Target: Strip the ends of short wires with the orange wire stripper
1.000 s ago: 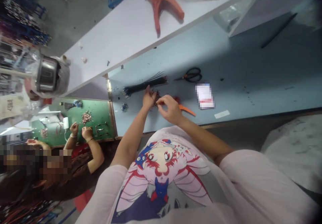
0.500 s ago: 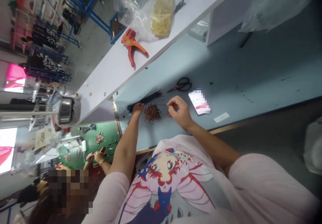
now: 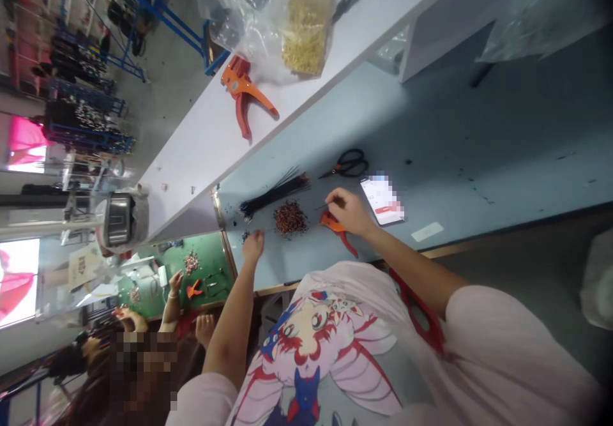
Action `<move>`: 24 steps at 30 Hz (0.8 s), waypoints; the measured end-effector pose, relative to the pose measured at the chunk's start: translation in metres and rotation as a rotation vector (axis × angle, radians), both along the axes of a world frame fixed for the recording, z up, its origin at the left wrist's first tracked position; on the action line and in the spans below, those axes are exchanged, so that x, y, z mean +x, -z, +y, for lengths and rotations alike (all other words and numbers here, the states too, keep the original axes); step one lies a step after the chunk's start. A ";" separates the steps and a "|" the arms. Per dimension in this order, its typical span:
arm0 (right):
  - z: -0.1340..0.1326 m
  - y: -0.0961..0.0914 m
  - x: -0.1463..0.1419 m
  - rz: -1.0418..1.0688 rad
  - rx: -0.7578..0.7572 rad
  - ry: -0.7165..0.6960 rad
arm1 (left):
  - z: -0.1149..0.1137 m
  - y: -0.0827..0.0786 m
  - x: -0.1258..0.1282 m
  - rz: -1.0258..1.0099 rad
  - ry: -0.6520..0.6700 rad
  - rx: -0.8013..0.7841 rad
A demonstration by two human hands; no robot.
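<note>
Head view: orange tool [image 3: 332, 223] half hidden under right hand [image 3: 348, 212]

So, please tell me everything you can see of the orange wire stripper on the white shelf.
The wire stripper is a plier-like hand tool with an orange head and two spread handles, one orange, one dark red, plastic-looking. It lies flat on the white shelf, beside a clear plastic bag. Nothing holds it.

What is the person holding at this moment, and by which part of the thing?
The right hand seems to hold the orange pliers by their head end, though the grip is partly hidden. The left hand holds nothing.
</note>
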State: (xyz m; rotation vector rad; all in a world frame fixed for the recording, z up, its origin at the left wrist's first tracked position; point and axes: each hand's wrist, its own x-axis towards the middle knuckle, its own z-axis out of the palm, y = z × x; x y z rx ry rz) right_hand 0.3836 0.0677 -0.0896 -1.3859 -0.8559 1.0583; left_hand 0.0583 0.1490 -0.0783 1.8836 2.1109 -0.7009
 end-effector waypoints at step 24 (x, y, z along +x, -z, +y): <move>0.078 0.081 -0.096 -0.872 -0.077 -0.748 | -0.183 0.018 0.035 -0.302 -0.143 0.085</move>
